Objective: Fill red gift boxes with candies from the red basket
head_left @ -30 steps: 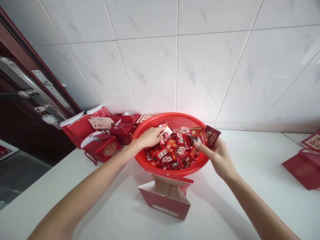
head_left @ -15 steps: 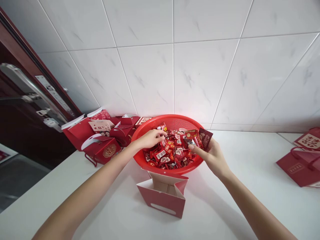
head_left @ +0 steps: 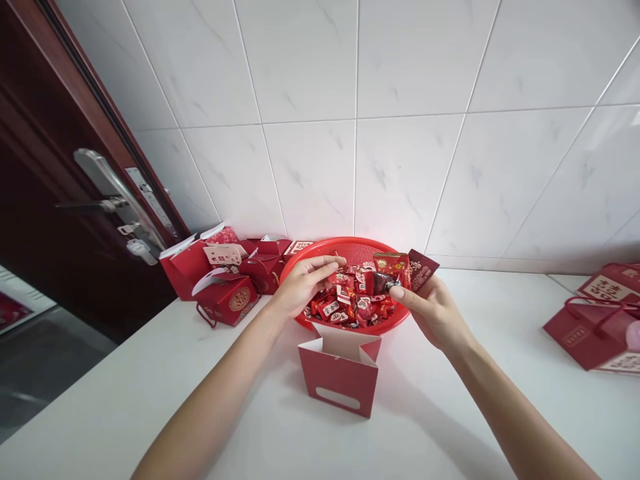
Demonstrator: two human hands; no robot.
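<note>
My right hand (head_left: pixel 440 310) is closed around several wrapped sweets at the right rim of a red plastic basket (head_left: pixel 407 321). Among them are a dark brown packet (head_left: pixel 423 267), a red and gold packet (head_left: pixel 393 267) and a small dark-wrapped sweet (head_left: pixel 383 283) by the thumb. My left hand (head_left: pixel 307 283) is over the basket's left side, fingers and thumb drawn together; whatever they hold is hidden. Beneath both hands lies a heap of red-wrapped sweets (head_left: pixel 345 308). A dark red gift box (head_left: pixel 340 377) stands upright before the basket, its top open.
Several red gift boxes (head_left: pixel 227 300) and bags stand left of the basket against the tiled wall (head_left: pixel 310 180). More red boxes (head_left: pixel 590 333) with cord handles are at the right. A dark door (head_left: pixel 55 247) with a metal handle is beyond the white table (head_left: pixel 425 413).
My left hand has lifted slightly and turned over the sweets, fingers now closer together. My right hand still grips its sweets. The camera view has tilted up and shifted left.
</note>
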